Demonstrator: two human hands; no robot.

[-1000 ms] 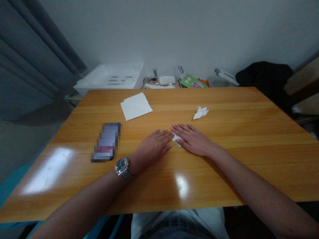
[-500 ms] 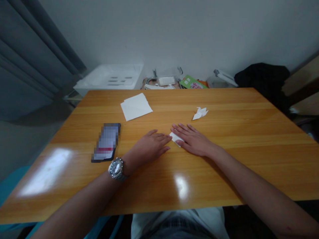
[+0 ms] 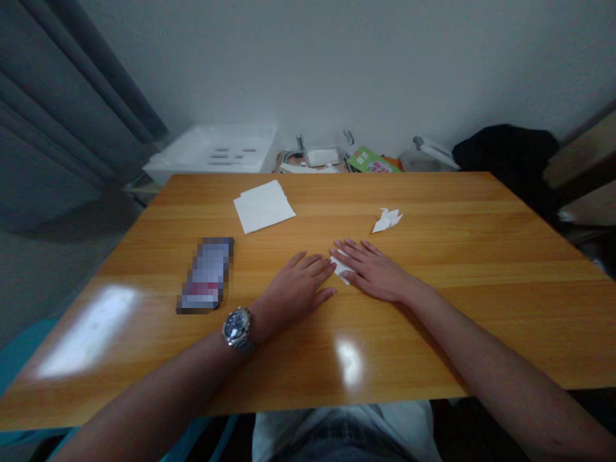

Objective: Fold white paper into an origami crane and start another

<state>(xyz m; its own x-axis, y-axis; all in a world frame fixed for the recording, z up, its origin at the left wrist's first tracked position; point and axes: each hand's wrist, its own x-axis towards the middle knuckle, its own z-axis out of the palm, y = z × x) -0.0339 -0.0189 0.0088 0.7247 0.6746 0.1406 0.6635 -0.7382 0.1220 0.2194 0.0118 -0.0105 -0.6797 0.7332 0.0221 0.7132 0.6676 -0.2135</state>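
Observation:
A small folded piece of white paper [image 3: 341,266] lies on the wooden table [image 3: 433,333], partly under the fingers of my right hand [image 3: 373,273]. That hand rests flat with its fingers spread and does not grip the paper. My left hand [image 3: 298,289] lies flat just to the left, its fingertips close to the paper's left edge. A white origami crane [image 3: 386,220] stands beyond my right fingertips, apart from both hands. A folded white paper sheet [image 3: 264,206] lies further back on the left.
A phone [image 3: 206,276] with a pixelated face lies left of my left hand, near a wristwatch [image 3: 237,327] on my left wrist. Behind the table's far edge stand a white tray [image 3: 212,153], a green booklet [image 3: 373,160] and a dark cloth [image 3: 505,154].
My left hand slid slightly left, then back toward the folded paper. My right hand stays almost still, and the paper shows a little less beneath its fingers.

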